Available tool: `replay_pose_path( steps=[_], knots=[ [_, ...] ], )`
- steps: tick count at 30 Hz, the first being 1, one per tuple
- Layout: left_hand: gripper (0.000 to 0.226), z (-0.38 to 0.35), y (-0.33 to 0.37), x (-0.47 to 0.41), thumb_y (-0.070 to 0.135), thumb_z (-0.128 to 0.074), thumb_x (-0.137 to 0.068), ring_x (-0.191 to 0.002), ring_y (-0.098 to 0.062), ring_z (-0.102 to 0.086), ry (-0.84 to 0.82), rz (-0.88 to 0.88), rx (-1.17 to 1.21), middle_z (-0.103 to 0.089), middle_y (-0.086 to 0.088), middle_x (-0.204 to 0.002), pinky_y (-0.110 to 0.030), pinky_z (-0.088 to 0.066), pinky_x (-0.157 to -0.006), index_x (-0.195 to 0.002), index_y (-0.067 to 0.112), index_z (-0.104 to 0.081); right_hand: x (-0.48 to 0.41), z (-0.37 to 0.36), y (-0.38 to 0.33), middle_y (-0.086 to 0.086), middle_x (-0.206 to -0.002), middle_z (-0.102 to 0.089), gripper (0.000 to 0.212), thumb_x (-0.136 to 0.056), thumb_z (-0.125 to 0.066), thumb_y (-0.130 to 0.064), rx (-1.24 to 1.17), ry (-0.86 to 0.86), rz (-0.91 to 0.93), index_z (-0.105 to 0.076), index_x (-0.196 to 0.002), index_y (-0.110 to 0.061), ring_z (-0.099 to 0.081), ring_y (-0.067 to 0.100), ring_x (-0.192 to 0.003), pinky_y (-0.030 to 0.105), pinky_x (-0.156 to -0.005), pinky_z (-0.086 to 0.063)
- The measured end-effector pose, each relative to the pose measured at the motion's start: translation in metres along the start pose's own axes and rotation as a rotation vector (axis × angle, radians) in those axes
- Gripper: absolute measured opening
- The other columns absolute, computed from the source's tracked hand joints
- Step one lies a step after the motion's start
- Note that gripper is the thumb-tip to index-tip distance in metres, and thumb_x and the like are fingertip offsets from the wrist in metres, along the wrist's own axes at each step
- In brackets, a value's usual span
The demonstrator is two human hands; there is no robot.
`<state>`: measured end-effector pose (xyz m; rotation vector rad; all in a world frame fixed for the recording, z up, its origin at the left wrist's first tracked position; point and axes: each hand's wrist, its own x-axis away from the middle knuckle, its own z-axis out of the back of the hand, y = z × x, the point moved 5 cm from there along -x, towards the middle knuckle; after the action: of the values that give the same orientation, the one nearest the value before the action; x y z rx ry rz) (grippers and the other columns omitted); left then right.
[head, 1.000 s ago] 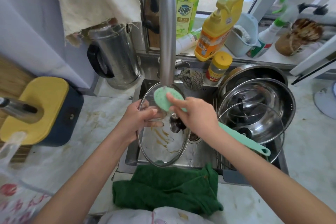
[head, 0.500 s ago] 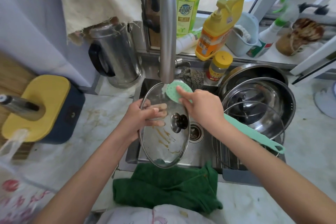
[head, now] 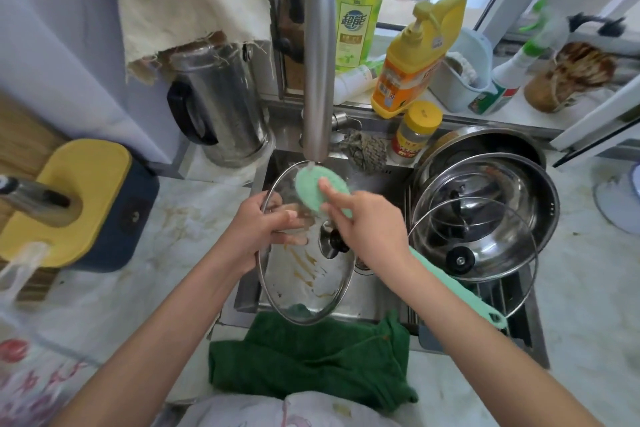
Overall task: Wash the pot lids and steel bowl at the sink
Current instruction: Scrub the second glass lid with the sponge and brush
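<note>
1. At the left of the sink [head: 246, 291], a person's left hand [head: 263, 232] grasps a glass pot lid [head: 304, 282], fingers curled round its rim.
2. The lid hangs tilted over the basin with its far edge beneath the faucet [head: 318, 62] and its near edge above a green cloth [head: 311, 357]. The knob side faces the person, and brown streaks cross the lower glass.
3. The right hand [head: 367, 229] grips a green scrubber [head: 320, 189], forefinger laid along the pad. The tool's long axis runs from the pad at the faucet down and right to its hanging loop.
4. Done well, this step likely means working the pad down to the streaks while the left hand braces the rim.
5. At right, a second lid [head: 485, 218] lies in the steel bowl [head: 533, 191].
</note>
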<state>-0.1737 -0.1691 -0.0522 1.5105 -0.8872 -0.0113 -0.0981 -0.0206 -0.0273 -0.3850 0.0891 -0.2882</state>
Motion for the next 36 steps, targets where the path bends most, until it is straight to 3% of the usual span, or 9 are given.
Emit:
replay_pose_path(
  steps=[5, 9, 12, 16, 19, 23, 26, 30, 36],
  knots=[
    [0.026, -0.001, 0.002, -0.002, -0.011, -0.052, -0.090, -0.087, -0.031, -0.072, -0.027, 0.002, 0.032, -0.070, -0.022, -0.107, -0.041, -0.061, -0.062, -0.083, 0.011, -0.039, -0.015, -0.001, 0.011, 0.004, -0.084, -0.059, 0.038, -0.097, -0.045, -0.047, 0.004, 0.032, -0.084, -0.046, -0.136, -0.048, -0.061, 0.026, -0.082, 0.035, -0.063, -0.039],
    [0.017, 0.000, 0.007, -0.002, -0.012, -0.051, -0.091, -0.087, -0.031, -0.072, -0.039, -0.005, 0.060, -0.068, -0.026, -0.109, -0.038, -0.061, -0.059, -0.098, 0.004, -0.048, -0.011, 0.008, 0.002, -0.003, -0.066, -0.042, 0.036, -0.093, -0.056, -0.041, 0.042, 0.132, 0.097, -0.055, -0.130, -0.044, -0.049, 0.021, -0.056, 0.028, -0.051, -0.032],
    [0.029, -0.001, 0.009, -0.002, -0.014, -0.048, -0.091, -0.083, -0.028, -0.073, -0.046, 0.000, 0.114, -0.069, -0.024, -0.106, -0.039, -0.061, -0.059, -0.083, 0.013, -0.038, -0.020, 0.010, 0.017, -0.002, -0.072, -0.044, 0.038, -0.097, -0.048, -0.044, 0.115, 0.098, 0.000, -0.048, -0.135, -0.047, -0.053, 0.022, -0.063, 0.029, -0.055, -0.032],
    [0.018, -0.001, 0.011, -0.004, -0.012, -0.048, -0.091, -0.087, -0.029, -0.072, -0.055, -0.009, 0.087, -0.072, -0.019, -0.100, -0.036, -0.060, -0.059, -0.087, 0.005, -0.051, -0.013, 0.006, -0.005, -0.005, -0.061, -0.040, 0.034, -0.090, -0.055, -0.043, 0.029, 0.194, 0.160, -0.062, -0.123, -0.042, -0.046, 0.019, -0.045, 0.025, -0.042, -0.033],
    [0.028, 0.001, 0.012, -0.005, -0.011, -0.047, -0.092, -0.086, -0.029, -0.072, -0.042, -0.007, 0.165, -0.071, -0.022, -0.101, -0.038, -0.061, -0.059, -0.076, 0.012, -0.040, -0.028, 0.002, 0.015, 0.000, -0.075, -0.053, 0.038, -0.095, -0.048, -0.048, 0.004, 0.099, -0.018, -0.050, -0.133, -0.047, -0.059, 0.025, -0.071, 0.031, -0.056, -0.036],
    [0.015, 0.007, 0.017, -0.003, 0.007, -0.044, -0.098, -0.080, -0.026, -0.073, -0.034, -0.002, 0.200, -0.073, -0.018, -0.094, -0.040, -0.059, -0.062, -0.085, 0.005, -0.050, -0.024, 0.006, 0.018, -0.005, -0.071, -0.054, 0.041, -0.090, -0.060, -0.043, -0.168, 0.011, 0.204, -0.050, -0.130, -0.049, -0.049, 0.015, -0.058, 0.029, -0.051, -0.040],
    [0.025, 0.014, 0.024, -0.002, 0.025, -0.039, -0.101, -0.078, -0.025, -0.073, -0.021, 0.008, 0.214, -0.073, -0.020, -0.097, -0.041, -0.059, -0.061, -0.092, 0.005, -0.052, -0.039, 0.008, 0.040, -0.003, -0.073, -0.051, 0.046, -0.091, -0.061, -0.038, -0.173, -0.079, 0.180, -0.041, -0.130, -0.052, -0.047, 0.016, -0.060, 0.033, -0.054, -0.041],
    [0.032, 0.018, 0.030, 0.001, 0.029, -0.035, -0.102, -0.077, -0.024, -0.073, -0.004, 0.028, 0.253, -0.074, -0.016, -0.091, -0.039, -0.059, -0.058, -0.077, 0.011, -0.044, -0.039, 0.007, 0.027, -0.001, -0.083, -0.054, 0.051, -0.092, -0.060, -0.024, -0.213, -0.179, 0.367, -0.042, -0.132, -0.051, -0.051, 0.016, -0.065, 0.037, -0.058, -0.046],
    [0.033, 0.024, 0.036, 0.003, 0.030, -0.033, -0.102, -0.076, -0.024, -0.074, -0.016, 0.034, 0.290, -0.074, -0.015, -0.089, -0.040, -0.059, -0.058, -0.075, 0.014, -0.043, -0.052, 0.019, 0.028, -0.009, -0.081, -0.046, 0.057, -0.092, -0.058, -0.008, -0.175, -0.206, 0.423, -0.046, -0.131, -0.048, -0.054, 0.015, -0.068, 0.040, -0.059, -0.049]
  ],
)
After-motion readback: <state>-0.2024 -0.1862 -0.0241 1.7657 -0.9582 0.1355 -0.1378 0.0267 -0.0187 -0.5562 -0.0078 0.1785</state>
